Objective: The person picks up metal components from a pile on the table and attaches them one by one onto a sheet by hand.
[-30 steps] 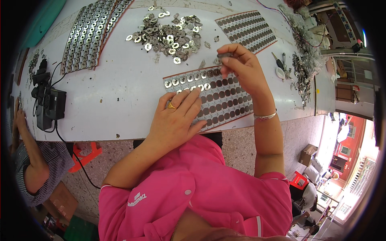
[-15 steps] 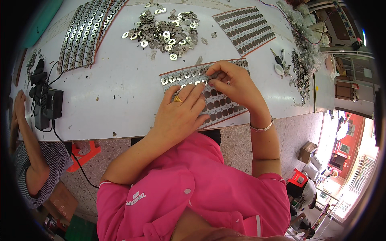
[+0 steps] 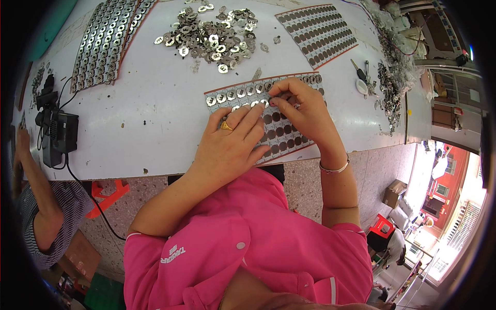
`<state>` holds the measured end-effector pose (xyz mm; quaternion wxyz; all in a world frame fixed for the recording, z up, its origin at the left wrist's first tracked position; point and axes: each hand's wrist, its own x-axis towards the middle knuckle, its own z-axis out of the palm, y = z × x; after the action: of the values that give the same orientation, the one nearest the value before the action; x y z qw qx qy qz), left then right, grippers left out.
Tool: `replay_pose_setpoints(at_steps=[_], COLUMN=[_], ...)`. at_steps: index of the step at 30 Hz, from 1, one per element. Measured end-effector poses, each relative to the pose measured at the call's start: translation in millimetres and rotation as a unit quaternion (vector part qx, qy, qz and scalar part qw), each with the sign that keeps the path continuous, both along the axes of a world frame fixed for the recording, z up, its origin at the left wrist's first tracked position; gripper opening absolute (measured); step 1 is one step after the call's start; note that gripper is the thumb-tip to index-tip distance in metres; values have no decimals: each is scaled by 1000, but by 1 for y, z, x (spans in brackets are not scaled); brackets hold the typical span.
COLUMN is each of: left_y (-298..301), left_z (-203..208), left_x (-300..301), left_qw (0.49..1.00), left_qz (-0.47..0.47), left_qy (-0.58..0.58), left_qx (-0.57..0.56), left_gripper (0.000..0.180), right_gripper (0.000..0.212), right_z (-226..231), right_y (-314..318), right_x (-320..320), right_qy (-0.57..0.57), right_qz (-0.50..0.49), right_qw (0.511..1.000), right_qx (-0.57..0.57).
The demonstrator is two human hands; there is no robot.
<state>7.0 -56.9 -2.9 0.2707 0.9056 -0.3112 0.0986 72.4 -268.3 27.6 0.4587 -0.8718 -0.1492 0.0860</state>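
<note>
Two bare hands at a panel of round cells, metal pieces beside them.
Right hand (image 3: 302, 106): thumb and forefinger come together over the panel (image 3: 283, 153) (whether a piece sits between them cannot be told). Left hand (image 3: 232, 142): fingers extended and slightly spread over the panel's left part, thumb apart. The panel lies flat at the near edge of the table (image 3: 155, 129), a silver row (image 3: 231, 95) along its far left side, dark discs on its right. It appears thin, light and fairly stiff, probably best held by opposite edges; the metal pieces look light, smooth, slippery and perhaps easily bent, so their rims would suit a fingertip pinch. Beyond lies a pile of metal pieces (image 3: 212, 44); a second panel rests far right, filled panels far left.
</note>
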Motion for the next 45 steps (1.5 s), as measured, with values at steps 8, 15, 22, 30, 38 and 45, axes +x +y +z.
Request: replay_pose_setpoints(at_steps=[8,15,22,30,38,45], left_y=[0,0,-3,-2,-1,1], left_z=[1,1,1,0,-1,-3], left_x=[0,-1,-1,0,1,0], left_qw=[1000,1000,1000,1000,1000,1000], left_qz=[2,7,14,22,16,22], left_qy=[5,7,3,0,5,3], left_qx=[6,8,13,18,2,0], left_gripper=[47,46,45,43,44,45], right_gripper=[17,27,26,24,20,12], right_z=[-3,-7,-20,-2,-31,10], right_y=[-1,4,7,1,4,-4], right_x=[-4,-14,-29,4,98,55], right_qy=[32,-4,-78,-63,-388,29], right_qz=[-13,-77,-111,-70,-16,-41], right_qw=[999,997,991,995,883,998], right_qx=[11,2,1,-35,-263,24])
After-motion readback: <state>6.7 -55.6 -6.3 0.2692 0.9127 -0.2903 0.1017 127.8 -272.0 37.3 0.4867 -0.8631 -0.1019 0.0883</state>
